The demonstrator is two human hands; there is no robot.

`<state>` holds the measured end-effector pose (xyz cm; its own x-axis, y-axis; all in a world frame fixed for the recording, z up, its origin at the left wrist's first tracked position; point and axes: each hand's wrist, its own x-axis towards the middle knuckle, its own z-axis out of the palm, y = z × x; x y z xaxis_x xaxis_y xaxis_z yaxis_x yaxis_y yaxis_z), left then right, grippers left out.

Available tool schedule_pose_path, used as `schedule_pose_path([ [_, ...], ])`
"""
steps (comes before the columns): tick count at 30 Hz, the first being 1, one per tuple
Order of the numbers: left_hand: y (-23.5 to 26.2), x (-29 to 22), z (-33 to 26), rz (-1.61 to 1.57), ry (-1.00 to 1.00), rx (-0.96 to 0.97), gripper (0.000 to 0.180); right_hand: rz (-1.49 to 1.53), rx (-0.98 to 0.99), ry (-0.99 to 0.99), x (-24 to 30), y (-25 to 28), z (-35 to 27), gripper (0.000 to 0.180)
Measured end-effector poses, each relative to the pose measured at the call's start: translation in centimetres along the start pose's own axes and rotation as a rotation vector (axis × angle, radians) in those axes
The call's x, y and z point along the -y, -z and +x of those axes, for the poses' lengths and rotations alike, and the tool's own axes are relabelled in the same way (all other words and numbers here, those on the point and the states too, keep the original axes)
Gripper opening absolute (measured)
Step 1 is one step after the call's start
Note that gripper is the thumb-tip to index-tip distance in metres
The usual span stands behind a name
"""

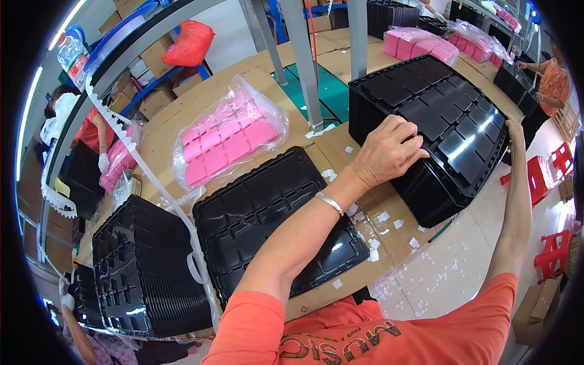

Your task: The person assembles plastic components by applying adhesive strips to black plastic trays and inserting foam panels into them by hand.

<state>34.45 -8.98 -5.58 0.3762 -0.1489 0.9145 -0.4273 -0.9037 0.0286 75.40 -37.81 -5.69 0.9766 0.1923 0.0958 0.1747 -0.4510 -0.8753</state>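
Note:
A tall stack of nested black plastic trays point(420, 88) stands at the right of the cardboard-covered table, moulded faces up. My left hand point(390, 151) is closed on the stack's near left edge, its fingers curled over the top tray's rim. At the opposite right edge, my right hand point(514, 129) grips the rim, with its fingers partly hidden. Under my left forearm lies another black tray point(258, 210). Beyond it, a clear plastic bag point(277, 115) holds pink blocks point(228, 143) set in rows.
Another stack of black trays point(152, 274) stands at the left. Grey metal posts point(304, 67) rise over a green mat point(331, 91). White paper scraps point(383, 216) litter the cardboard and floor. Co-workers point(550, 82) are nearby; red stools point(553, 252) stand at the right.

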Motion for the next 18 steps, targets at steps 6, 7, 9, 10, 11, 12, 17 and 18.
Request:
schedule_pose_path([
  [6, -0.2, -0.9, -0.4, -0.046, -0.014, -0.009, 0.025, -0.057, -0.106, 0.055, -2.7, 2.1, 0.4, 0.041],
  [7, -0.2, -0.8, -0.4, -0.062, 0.001, -0.032, 0.025, -0.065, -0.111, 0.066, -3.0, 2.4, 0.2, 0.040],
  [9, -0.1, -0.6, -0.5, -0.071, -0.016, -0.036, 0.024, -0.026, -0.128, 0.086, -3.2, 2.5, -0.5, 0.038],
  [10, 0.0, -0.5, -0.6, -0.076, -0.012, -0.036, 0.024, -0.005, -0.134, 0.087, -2.8, 2.4, -1.0, 0.037],
  [11, 0.0, -0.3, -0.7, -0.067, 0.003, -0.038, 0.024, 0.017, -0.139, 0.088, -2.4, 2.1, -1.7, 0.037],
  [12, 0.1, -0.1, -0.7, -0.056, 0.013, -0.028, 0.023, 0.038, -0.145, 0.090, -1.8, 1.8, -2.3, 0.036],
  [17, -0.2, 0.2, -1.2, -0.042, 0.034, -0.030, 0.024, -0.062, -0.147, 0.040, -0.9, 0.9, -1.8, 0.040],
  [18, -0.3, 0.1, -1.3, -0.046, 0.035, -0.045, 0.023, -0.077, -0.157, 0.064, -1.9, 1.1, -0.7, 0.041],
])
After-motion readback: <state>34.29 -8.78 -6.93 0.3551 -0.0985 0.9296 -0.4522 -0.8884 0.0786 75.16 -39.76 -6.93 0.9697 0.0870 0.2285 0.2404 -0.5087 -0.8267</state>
